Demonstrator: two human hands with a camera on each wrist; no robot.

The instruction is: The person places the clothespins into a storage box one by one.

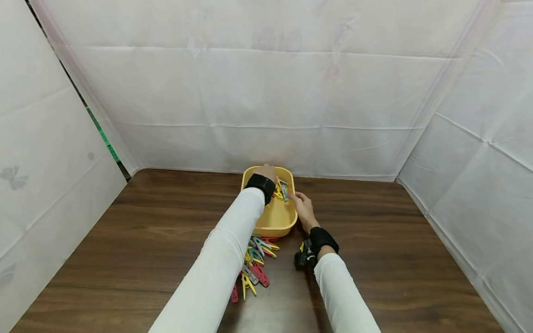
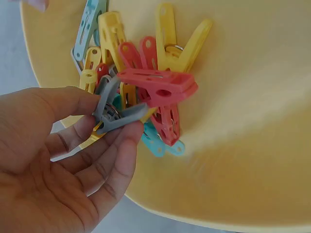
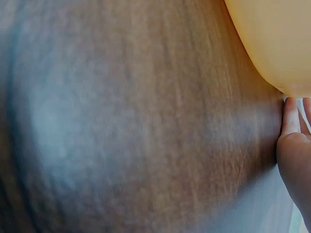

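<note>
Centrally, just below the middle of the head view, a yellow tub [image 1: 275, 222] is sitting on the dark wooden table [image 1: 395, 259], with white sheeting [image 1: 266, 101] closing off the upper half and both sides of the frame. The left hand [image 1: 266, 172] is reaching over the tub's far end, at the frame's centre. In the left wrist view this left hand [image 2: 58, 165] is filling the lower left, its thumb and fingers [image 2: 119, 155] pinching a grey clothes peg [image 2: 114, 109]; a red clothes peg [image 2: 158, 87] is lying across the grey one at mid-frame, though whether the two are clipped together cannot be told. Behind them, in the upper centre of that view, a heap of pegs in the tub [image 2: 141, 58] is showing yellow, red, pale blue and teal pieces tangled together. The right hand [image 1: 304, 210] is resting against the tub's right rim, right of centre in the head view, its fingers lying fairly straight along the wall. In the right wrist view only the edge of that hand [image 3: 296, 155] is appearing at the lower right, touching the tub's underside [image 3: 272, 39] at the upper right; the remainder is blurred wood grain. Below the tub in the head view, a loose pile of pegs [image 1: 254, 268] is lying on the table between the two white sleeves [image 1: 220, 268].
</note>
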